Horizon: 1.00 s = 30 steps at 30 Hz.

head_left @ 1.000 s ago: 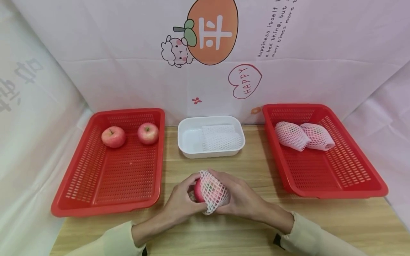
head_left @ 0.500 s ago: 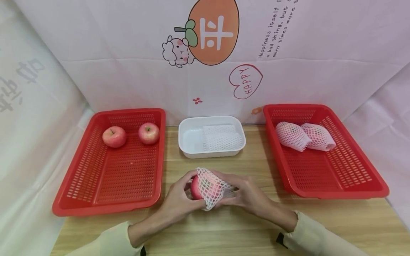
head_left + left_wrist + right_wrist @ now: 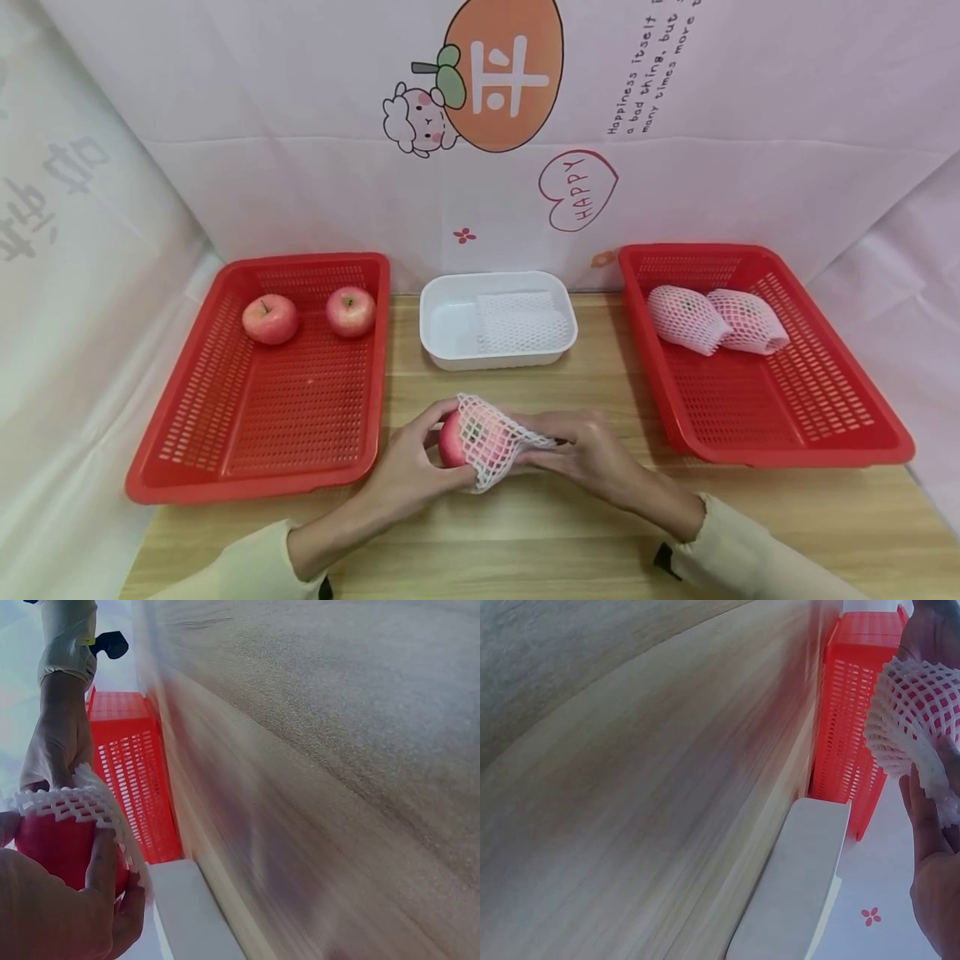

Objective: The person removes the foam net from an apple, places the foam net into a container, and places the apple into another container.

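Left hand [image 3: 412, 462] curls round an apple [image 3: 452, 440] in front of the white tray [image 3: 452, 321]; right hand [image 3: 600, 458] pinches its net [image 3: 495, 443], farther right than a second ago. The backdrop cloth [image 3: 300, 92] reads "HAPPY", "Happiness itself".

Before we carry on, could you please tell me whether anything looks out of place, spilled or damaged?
Nothing stands out as spilled, damaged or misplaced. The white foam net partly covers the held apple, leaving one side bare, but that looks like wrapping in progress.
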Motion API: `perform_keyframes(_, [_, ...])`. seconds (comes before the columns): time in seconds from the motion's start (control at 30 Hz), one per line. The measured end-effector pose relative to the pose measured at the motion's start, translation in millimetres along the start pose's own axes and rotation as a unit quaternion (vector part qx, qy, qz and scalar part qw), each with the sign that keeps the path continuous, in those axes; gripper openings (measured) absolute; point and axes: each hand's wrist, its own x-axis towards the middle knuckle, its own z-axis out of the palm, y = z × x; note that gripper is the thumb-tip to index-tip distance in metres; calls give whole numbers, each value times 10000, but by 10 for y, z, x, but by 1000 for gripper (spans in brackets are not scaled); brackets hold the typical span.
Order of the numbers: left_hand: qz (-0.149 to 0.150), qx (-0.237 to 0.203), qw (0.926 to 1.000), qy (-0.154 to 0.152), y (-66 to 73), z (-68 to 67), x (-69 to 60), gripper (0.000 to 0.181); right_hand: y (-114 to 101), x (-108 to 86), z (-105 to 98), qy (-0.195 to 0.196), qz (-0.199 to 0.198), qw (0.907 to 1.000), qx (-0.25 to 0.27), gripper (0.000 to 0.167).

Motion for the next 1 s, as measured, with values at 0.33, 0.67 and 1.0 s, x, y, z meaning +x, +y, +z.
perform_keyframes(0.33, [59,-69,9999,-130,-29,-54,-12,80,2,-26,-56,340,-96,9990,-269,34])
perform_keyframes(0.67, [245,-215,9992,-211,-44,-117,-59,77,-27,4,-231,539,-317,9946,-823,38])
perform_keyframes(1.0, [313,-146,9989,-316,56,-158,-167,73,-147,100,-535,342,-383,9905,-1279,41])
